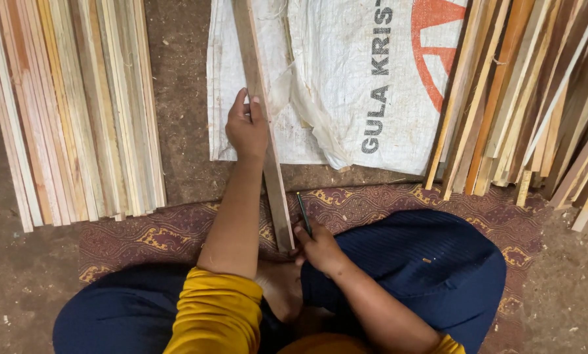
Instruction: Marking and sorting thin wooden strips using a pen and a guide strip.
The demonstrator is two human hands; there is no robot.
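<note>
Seated cross-legged on a patterned maroon mat (385, 203), a person steadies a long flat wooden slat (262, 124) with the left hand (246, 128) closed over its middle, while the right hand (317, 246) pinches a dark green pencil (303, 213) at its near end, apparently marking it.

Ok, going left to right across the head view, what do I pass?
Left stack of wooden slats → left hand gripping the long wooden strip → right hand with a pencil → white woven sack → right pile of slats.
</note>
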